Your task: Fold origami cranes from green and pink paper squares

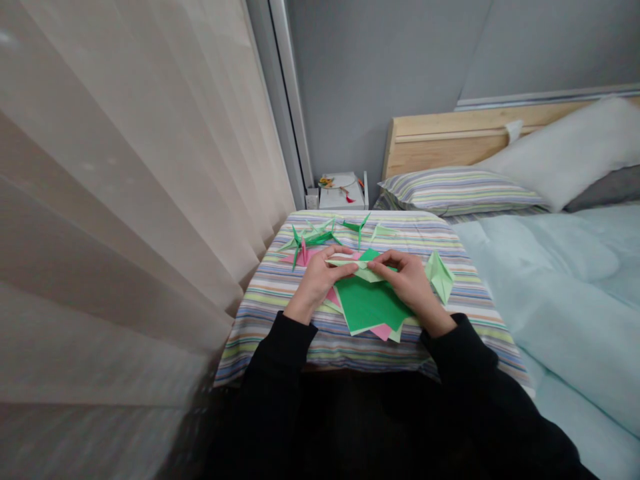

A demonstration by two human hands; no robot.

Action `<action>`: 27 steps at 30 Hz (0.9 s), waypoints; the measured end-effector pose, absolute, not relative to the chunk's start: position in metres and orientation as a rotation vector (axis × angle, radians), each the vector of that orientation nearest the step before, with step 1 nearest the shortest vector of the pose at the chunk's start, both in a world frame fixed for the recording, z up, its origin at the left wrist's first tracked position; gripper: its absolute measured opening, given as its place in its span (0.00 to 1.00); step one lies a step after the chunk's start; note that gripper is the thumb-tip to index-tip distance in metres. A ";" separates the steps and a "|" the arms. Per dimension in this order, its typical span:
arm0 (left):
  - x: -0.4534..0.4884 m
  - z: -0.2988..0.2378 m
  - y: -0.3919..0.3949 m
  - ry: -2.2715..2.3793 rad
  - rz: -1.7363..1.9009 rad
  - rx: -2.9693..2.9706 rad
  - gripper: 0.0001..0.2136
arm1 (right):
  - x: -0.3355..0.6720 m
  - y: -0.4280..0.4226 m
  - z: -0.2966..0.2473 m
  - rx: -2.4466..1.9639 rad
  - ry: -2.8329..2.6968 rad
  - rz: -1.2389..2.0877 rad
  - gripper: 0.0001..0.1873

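My left hand [320,277] and my right hand [407,280] both pinch a pale green folded paper piece [361,268], one at each end, fingers closed on it. They hold it just above a stack of paper sheets, with a dark green sheet [369,305] on top and pink and light green edges showing beneath. Several finished green paper cranes [313,239] lie beyond my left hand. A light green folded shape [440,275] lies right of my right hand.
The work lies on a striped bedsheet [270,293]. A beige curtain [125,200] hangs at the left. A pale blue duvet [565,293] and pillows [460,190] fill the right. A small white bedside stand [343,190] sits at the back by the wooden headboard [435,143].
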State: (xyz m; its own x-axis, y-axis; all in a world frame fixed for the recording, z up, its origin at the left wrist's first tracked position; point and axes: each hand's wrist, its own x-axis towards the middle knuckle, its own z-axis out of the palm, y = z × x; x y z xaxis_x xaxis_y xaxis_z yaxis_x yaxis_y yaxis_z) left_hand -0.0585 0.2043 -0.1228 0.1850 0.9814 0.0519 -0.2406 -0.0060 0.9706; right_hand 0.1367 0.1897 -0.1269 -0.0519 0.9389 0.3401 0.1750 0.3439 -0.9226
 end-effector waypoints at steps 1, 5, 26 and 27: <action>-0.059 -0.124 0.205 0.891 1.193 1.170 0.23 | 0.136 0.189 -0.126 -1.051 -1.539 0.857 0.13; -0.060 -0.124 0.206 0.892 1.212 1.191 0.23 | 0.135 0.189 -0.128 -1.004 -1.644 0.854 0.11; -0.043 -0.068 0.210 0.973 1.048 1.840 0.24 | 0.136 0.188 -0.117 -0.797 -1.406 1.116 0.13; -0.044 -0.063 0.211 0.957 1.014 1.858 0.23 | 0.137 0.186 -0.111 -0.803 -1.385 1.144 0.13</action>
